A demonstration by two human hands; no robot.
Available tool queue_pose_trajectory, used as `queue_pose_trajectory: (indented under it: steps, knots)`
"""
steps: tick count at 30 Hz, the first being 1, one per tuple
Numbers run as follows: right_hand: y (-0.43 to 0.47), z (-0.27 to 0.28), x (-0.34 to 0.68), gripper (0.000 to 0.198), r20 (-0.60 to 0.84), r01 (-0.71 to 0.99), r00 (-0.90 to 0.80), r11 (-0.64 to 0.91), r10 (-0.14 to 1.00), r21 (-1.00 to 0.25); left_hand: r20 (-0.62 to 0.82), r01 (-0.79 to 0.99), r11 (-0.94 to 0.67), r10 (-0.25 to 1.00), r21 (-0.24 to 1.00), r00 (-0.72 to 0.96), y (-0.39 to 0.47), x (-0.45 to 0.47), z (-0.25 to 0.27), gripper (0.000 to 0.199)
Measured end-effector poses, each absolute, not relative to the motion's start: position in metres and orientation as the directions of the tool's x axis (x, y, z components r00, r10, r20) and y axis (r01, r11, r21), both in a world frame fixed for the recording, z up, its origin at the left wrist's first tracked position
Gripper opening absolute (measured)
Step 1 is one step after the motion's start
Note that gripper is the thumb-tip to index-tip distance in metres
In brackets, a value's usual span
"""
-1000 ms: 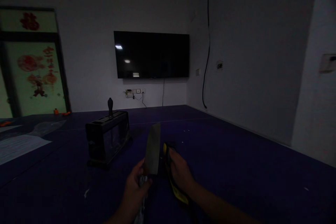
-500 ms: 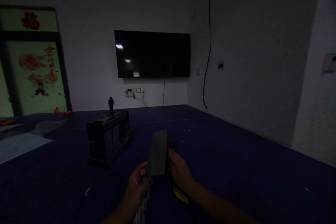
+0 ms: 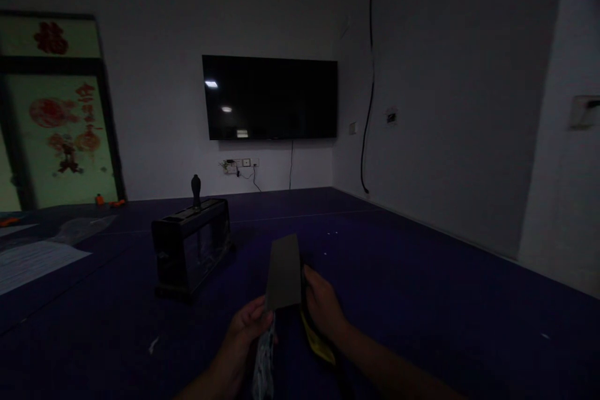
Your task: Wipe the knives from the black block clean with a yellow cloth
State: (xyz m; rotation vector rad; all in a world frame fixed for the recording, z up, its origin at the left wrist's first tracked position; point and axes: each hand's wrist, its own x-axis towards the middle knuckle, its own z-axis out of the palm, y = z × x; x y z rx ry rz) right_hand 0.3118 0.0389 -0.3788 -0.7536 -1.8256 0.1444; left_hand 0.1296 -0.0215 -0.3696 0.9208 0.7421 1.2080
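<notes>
A grey, flat-faced, box-like piece [image 3: 284, 272] stands between my hands above the purple surface; its exact kind is too dark to make out. Around its lower left edge my left hand [image 3: 246, 331] is closed. A crinkled, silvery plastic-like strip [image 3: 264, 362] hangs down beside that thumb. My right hand [image 3: 325, 303] grips the right side, its fingers partly hidden behind the edge. Below the right palm shows a yellow strip [image 3: 319, 344], whose link to the grey piece I cannot tell. Left of my hands stands a black toaster-like case [image 3: 192, 250] with a dark knobbed handle [image 3: 195, 190] on top.
The purple surface [image 3: 398, 281] reaches the walls, with small white scraps [image 3: 154, 345] on it. Papers [image 3: 40, 262] and clear plastic film [image 3: 84, 229] lie at the left. Orange items [image 3: 110, 202] rest near the door. A television [image 3: 269, 97] hangs on the far wall.
The grey piece has turned and tilted slightly in my hands, showing a little more of its face. My left hand has shifted slightly right with the silvery strip. The view has moved slightly.
</notes>
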Motion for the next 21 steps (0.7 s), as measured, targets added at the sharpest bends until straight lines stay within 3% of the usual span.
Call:
queue_pose_trajectory:
  steps: [11, 15, 21]
  knots:
    - [0.035, -0.376, 0.311, 0.062, 0.799, 0.420, -0.226, 0.795, 0.558, -0.436, -0.166, -0.451, 0.281, 0.946, 0.847, 0.278, -0.028, 0.129, -0.356, 0.063]
    - [0.034, -0.374, 0.310, 0.060, 0.797, 0.391, -0.229, 0.803, 0.559, -0.451, -0.143, -0.476, 0.276, 0.944, 0.835, 0.296, -0.025, 0.129, -0.359, 0.062]
    - [0.032, -0.377, 0.305, 0.026, 0.732, 0.275, -0.149, 0.739, 0.665, -0.615, -0.100, -0.457, 0.321, 0.890, 0.830, 0.445, -0.028, 0.133, -0.364, 0.065]
